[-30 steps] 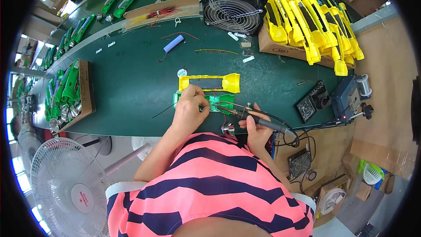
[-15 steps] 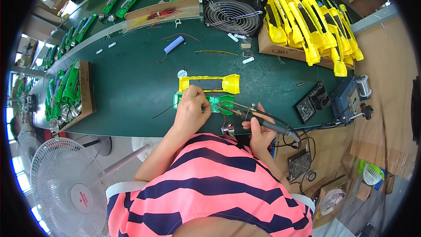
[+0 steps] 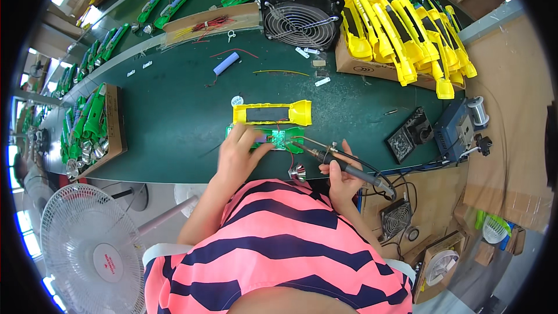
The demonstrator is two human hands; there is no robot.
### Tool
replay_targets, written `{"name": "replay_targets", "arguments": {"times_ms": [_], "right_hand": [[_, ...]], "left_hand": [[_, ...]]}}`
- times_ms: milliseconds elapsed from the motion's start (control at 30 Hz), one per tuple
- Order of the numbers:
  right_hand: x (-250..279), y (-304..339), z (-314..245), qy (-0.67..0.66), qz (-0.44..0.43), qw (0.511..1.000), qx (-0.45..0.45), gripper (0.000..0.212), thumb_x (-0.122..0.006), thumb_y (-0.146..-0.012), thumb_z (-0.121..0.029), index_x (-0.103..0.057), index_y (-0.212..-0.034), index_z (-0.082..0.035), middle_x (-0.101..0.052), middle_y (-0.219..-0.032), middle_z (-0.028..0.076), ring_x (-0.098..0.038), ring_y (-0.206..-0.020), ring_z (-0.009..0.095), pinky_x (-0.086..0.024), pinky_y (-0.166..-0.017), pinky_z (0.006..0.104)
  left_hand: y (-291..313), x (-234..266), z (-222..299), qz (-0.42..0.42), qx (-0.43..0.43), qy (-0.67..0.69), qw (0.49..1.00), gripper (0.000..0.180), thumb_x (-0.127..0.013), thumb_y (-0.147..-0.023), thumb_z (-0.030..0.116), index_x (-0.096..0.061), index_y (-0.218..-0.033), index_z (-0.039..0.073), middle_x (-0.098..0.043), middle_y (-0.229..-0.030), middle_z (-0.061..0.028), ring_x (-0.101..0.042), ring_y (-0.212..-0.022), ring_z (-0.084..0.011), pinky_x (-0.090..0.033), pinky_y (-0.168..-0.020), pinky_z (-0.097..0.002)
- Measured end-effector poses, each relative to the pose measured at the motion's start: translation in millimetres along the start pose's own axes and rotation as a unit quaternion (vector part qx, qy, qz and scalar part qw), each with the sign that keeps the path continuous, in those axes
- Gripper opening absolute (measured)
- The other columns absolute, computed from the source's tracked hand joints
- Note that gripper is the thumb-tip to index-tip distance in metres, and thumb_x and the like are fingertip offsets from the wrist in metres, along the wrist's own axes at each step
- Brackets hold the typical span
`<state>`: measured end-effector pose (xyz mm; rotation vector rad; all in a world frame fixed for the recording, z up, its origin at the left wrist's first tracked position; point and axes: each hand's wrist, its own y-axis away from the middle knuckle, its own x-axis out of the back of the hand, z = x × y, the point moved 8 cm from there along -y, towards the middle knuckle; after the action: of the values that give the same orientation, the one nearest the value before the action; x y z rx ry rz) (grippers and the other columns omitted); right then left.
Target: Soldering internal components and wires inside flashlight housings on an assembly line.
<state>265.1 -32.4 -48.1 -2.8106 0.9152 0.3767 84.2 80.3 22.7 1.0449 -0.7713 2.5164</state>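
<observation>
In my right hand (image 3: 343, 181) is a soldering iron (image 3: 347, 167) with a thin metal tube along it, its tip over a small green circuit board (image 3: 278, 138). That board sits in an open green housing half (image 3: 298, 134). Over the housing's left part is my left hand (image 3: 235, 154), slightly blurred, thumb and fingers apart. A bit of purple shows between them, and a dark wire sticks out on the left. Right behind lies a yellow housing half (image 3: 301, 113), joined by thin red wires. A shiny reflector cup (image 3: 297, 172) rests near the table's front edge.
A box of yellow housings (image 3: 372, 65) and a black fan (image 3: 302, 18) stand at the back. On the left is a box of green assemblies (image 3: 116, 122). The soldering station (image 3: 456, 128) and a black tray (image 3: 401, 142) are right. A purple cell (image 3: 226, 63) lies behind.
My left hand has moved off the circuit board toward the left, its thumb and fingers spreading from a pinch. The soldering iron stays near the board. The whole view has shifted slightly.
</observation>
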Motion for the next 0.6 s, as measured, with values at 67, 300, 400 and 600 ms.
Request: {"name": "replay_targets", "arguments": {"times_ms": [67,300,400,600], "right_hand": [[1.5,0.5,1.7,0.015,-0.001,1.0,-0.013,0.018,-0.055,-0.076,0.001,-0.053,-0.093,0.007,-0.06,-0.086,0.016,-0.061,-0.066,0.013,-0.047,-0.081,0.0324],[-7.3,-5.3,10.8,0.064,-0.063,0.996,-0.01,0.017,-0.056,-0.075,-0.003,-0.055,-0.091,0.003,-0.061,-0.059,0.005,-0.059,-0.07,0.009,-0.012,-0.104,0.0432],[-4.9,-4.6,11.6,0.082,-0.064,0.995,-0.004,0.017,-0.056,-0.075,-0.003,-0.055,-0.091,0.003,-0.061,-0.059,0.005,-0.059,-0.07,0.009,-0.014,-0.104,0.0427],[-3.5,-3.8,11.7,0.067,-0.071,0.995,-0.005,0.018,-0.054,-0.076,0.0,-0.051,-0.093,0.006,-0.049,-0.091,0.018,-0.061,-0.062,0.014,-0.035,-0.079,0.0298]], "left_hand": [[20.8,20.2,-4.4,0.001,-0.016,-0.12,0.993,0.027,-0.07,-0.066,0.015,-0.047,-0.056,0.004,-0.046,-0.056,-0.007,-0.048,-0.048,-0.0259,-0.039,-0.045,-0.0345],[8.0,43.3,-2.4,0.041,-0.039,-0.22,0.974,0.017,-0.061,-0.065,0.004,-0.062,-0.082,0.005,-0.056,-0.084,-0.0094,-0.055,-0.076,-0.0228,-0.045,-0.064,-0.0313],[6.3,23.2,17.5,0.034,-0.137,-0.143,0.98,0.03,-0.058,-0.06,0.001,-0.062,-0.089,0.005,-0.055,-0.088,-0.0103,-0.054,-0.08,-0.0242,-0.044,-0.069,-0.0326],[14.8,-15.0,12.0,-0.027,-0.152,-0.042,0.987,0.014,-0.058,-0.063,0.001,-0.059,-0.077,0.004,-0.051,-0.077,-0.0067,-0.053,-0.07,-0.0212,-0.042,-0.061,-0.0318]]}}
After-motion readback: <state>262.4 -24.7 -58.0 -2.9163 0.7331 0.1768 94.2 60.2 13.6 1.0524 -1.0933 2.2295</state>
